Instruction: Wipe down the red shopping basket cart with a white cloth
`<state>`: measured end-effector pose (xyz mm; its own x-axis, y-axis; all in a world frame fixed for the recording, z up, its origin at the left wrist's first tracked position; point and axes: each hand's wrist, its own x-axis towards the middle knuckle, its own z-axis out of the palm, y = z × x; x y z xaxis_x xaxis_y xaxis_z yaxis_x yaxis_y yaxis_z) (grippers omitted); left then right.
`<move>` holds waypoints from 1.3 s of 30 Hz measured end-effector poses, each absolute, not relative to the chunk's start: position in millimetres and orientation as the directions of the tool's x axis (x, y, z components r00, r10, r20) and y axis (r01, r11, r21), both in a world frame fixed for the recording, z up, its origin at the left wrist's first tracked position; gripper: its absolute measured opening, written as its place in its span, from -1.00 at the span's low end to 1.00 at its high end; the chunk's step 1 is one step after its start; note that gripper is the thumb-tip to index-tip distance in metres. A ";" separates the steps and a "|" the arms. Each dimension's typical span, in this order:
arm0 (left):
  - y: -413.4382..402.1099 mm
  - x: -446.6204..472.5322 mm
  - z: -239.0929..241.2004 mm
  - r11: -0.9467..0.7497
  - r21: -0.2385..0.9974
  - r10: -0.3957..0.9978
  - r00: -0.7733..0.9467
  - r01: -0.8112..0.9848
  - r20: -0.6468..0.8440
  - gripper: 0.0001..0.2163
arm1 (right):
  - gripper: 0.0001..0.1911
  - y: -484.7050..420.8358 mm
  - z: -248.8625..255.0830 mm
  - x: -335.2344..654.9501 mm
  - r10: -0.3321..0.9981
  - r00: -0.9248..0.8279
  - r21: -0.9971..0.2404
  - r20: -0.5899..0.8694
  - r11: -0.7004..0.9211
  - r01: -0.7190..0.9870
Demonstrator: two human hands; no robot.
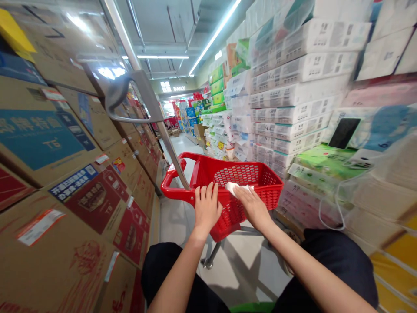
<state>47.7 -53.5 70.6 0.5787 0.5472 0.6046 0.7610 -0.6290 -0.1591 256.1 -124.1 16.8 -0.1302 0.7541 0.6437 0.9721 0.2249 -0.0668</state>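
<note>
A red plastic shopping cart basket (pixel 272 186) with perforated sides stands in front of me on a grey metal frame. My left hand (pixel 207 206) grips its near rim, with the fingers hooked over the top and the thumb on the outer side. Under the fingers of my right hand (pixel 252 204) is a crumpled white wipe (pixel 232 188), pressed against the same rim farther right. Whether it is cloth or paper I cannot tell. The cart's grey handle (pixel 153 102) rises on a slanted pole to the upper left.
Stacked cardboard boxes (pixel 52 139) line the left side. White tissue packs (pixel 286 95) are piled high on the right. A dark phone (pixel 344 133) leans on green packs there, near a white cable (pixel 340 208). My knees (pixel 335 261) flank the cart; an aisle floor (pixel 179 145) runs ahead.
</note>
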 end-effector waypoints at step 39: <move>-13.6 82.7 73.1 -0.571 -0.137 0.599 0.525 0.810 0.605 -0.33 | -0.47 -68.5 37.7 361.8 0.824 -0.011 -0.215 0.567 0.161 0.963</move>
<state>82.7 -13.6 73.1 0.5247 0.5988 0.6050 0.8096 -0.5707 -0.1373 361.8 -68.5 37.7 -0.0108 0.8235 0.5672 0.9633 0.1607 -0.2151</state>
